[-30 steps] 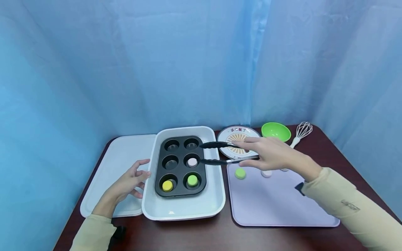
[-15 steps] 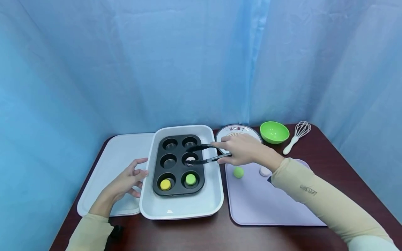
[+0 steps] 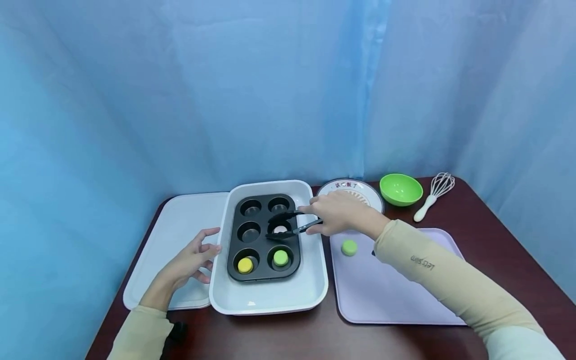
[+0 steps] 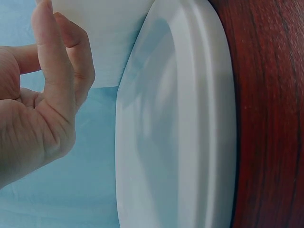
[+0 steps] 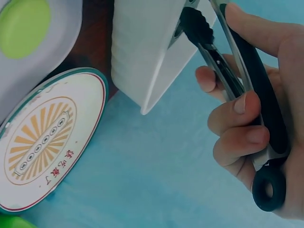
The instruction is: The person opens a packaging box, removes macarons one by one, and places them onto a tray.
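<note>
My right hand (image 3: 335, 214) grips black-and-metal tongs (image 5: 223, 71), fingers wrapped round the handles in the right wrist view. The tongs' black tips are apart, over the middle right cup of a dark muffin pan (image 3: 263, 280). A pale pink macaron (image 3: 280, 229) lies in that cup, partly covered by the tongs. In the front cups sit a yellow macaron (image 3: 245, 265) and a green macaron (image 3: 281, 258). The pan stands inside a white rectangular tub (image 3: 270, 304). My left hand (image 3: 191, 260) is at the tub's left rim, fingers loosely bent; whether it touches the rim is unclear.
Another green macaron (image 3: 349, 247) lies on a purple tray (image 3: 396, 295) to the right. Behind stand a patterned plate (image 3: 373, 197), a green bowl (image 3: 400, 190) and a whisk (image 3: 434, 195). A white tray (image 3: 153, 250) lies left, partly beneath the tub's side. Blue curtains surround the table.
My right hand has moved left, bringing the tongs from the tub's right side to over the pink macaron's cup. The left hand stays at the rim.
</note>
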The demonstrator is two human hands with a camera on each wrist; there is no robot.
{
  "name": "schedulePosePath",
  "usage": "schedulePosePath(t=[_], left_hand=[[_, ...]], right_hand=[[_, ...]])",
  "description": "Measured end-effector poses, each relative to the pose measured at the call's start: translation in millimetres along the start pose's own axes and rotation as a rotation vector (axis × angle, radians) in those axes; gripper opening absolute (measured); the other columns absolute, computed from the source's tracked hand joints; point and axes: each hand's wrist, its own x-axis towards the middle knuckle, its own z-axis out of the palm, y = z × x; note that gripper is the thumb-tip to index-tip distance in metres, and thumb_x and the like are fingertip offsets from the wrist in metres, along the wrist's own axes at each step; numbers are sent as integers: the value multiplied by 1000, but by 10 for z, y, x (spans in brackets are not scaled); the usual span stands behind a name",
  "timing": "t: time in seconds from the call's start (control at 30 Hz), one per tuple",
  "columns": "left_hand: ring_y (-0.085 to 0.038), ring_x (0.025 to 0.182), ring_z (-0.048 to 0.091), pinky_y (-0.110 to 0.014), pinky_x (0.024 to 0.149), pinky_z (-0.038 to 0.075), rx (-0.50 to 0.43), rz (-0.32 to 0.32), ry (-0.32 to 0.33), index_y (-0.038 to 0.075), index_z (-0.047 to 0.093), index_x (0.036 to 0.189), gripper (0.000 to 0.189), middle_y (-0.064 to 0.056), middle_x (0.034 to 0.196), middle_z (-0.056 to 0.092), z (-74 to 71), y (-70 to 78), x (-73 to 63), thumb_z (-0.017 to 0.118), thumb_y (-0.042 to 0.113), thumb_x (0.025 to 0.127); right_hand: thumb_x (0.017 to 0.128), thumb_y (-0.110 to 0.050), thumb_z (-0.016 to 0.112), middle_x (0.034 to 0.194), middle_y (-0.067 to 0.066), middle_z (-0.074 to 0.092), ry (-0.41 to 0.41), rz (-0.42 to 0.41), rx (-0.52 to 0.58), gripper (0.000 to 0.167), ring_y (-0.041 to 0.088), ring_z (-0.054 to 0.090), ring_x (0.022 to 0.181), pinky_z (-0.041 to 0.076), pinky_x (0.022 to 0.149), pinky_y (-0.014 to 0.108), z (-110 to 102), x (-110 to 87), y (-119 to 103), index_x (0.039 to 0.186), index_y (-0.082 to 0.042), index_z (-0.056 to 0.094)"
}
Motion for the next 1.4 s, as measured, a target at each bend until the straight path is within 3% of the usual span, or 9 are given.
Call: schedulePosePath(t=[0.13, 0.33, 0.77, 1.13, 1.4], left_hand=[[-27, 75, 69, -42, 58, 61, 18, 1, 8, 24, 28, 156, 65, -16, 113, 65, -4, 23, 2, 63, 31, 102], [-28, 75, 69, -43, 58, 61, 22, 17, -14, 22, 27, 157, 67, -19, 115, 65, -20, 75, 7, 63, 30, 102], [-29, 77, 70, -45, 59, 62, 16, 9, -20, 22, 27, 157, 65, -20, 118, 63, -31, 81, -22, 62, 27, 102], [-29, 74, 70, -45, 58, 61, 8, 14, -28, 23, 28, 157, 64, -19, 114, 65, -9, 57, -31, 62, 26, 103], [-29, 75, 70, -45, 58, 61, 8, 20, -32, 22, 27, 157, 65, -19, 115, 65, -35, 66, -42, 62, 27, 102]], right_hand=[[91, -52, 71, 96, 2, 69, -21, 3, 3, 62, 13, 46, 56, 40, 50, 28, -48, 4, -11, 142, -19, 61], [91, -54, 71, 111, 5, 73, -55, 11, -29, 61, 14, 58, 72, 54, 64, 35, -182, 10, -9, 139, -17, 64], [89, -53, 73, 108, 2, 73, -170, 99, -127, 55, 15, 61, 76, 54, 68, 38, -339, 93, -168, 131, -19, 70], [88, -50, 75, 106, 0, 71, -244, 167, -87, 52, 19, 64, 87, 55, 83, 41, -299, 199, -304, 130, -18, 70], [89, -50, 75, 105, 2, 70, -246, 163, -48, 56, 18, 62, 84, 55, 76, 40, -252, 191, -264, 135, -19, 67]])
